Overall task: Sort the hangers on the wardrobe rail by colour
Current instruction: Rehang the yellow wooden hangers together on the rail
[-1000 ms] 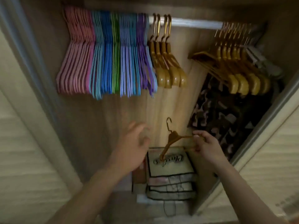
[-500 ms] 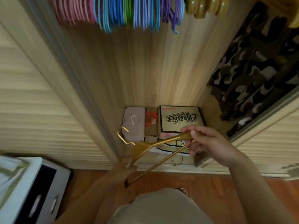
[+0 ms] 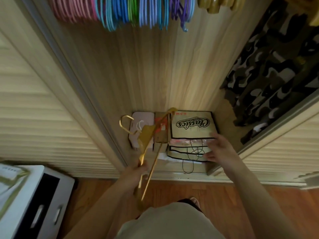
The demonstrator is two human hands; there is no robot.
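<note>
A gold hanger (image 3: 146, 135) is tilted low in front of the wardrobe floor, its hook pointing up and left. My left hand (image 3: 138, 171) grips one of its lower arms. Off to the right, my right hand (image 3: 218, 149) hovers open over the bags and holds nothing. Along the top edge hang the bottoms of the sorted hangers: pink hangers (image 3: 74, 9), blue and green hangers (image 3: 129, 12), purple hangers (image 3: 179, 14) and gold hangers (image 3: 217, 5). The rail itself is out of view.
A "Classics" bag (image 3: 191, 125) lies on other bags on the wardrobe floor, beside a pink box (image 3: 146, 118) and a brown box (image 3: 161, 133). A camouflage garment (image 3: 269, 80) hangs at the right. Slatted doors flank the opening. A white drawer unit (image 3: 34, 204) stands lower left on the wooden floor.
My right hand has let go of the gold hanger and moved right over the bags. My left hand now holds the hanger alone, swung more upright. The view tipped downward over the last second.
</note>
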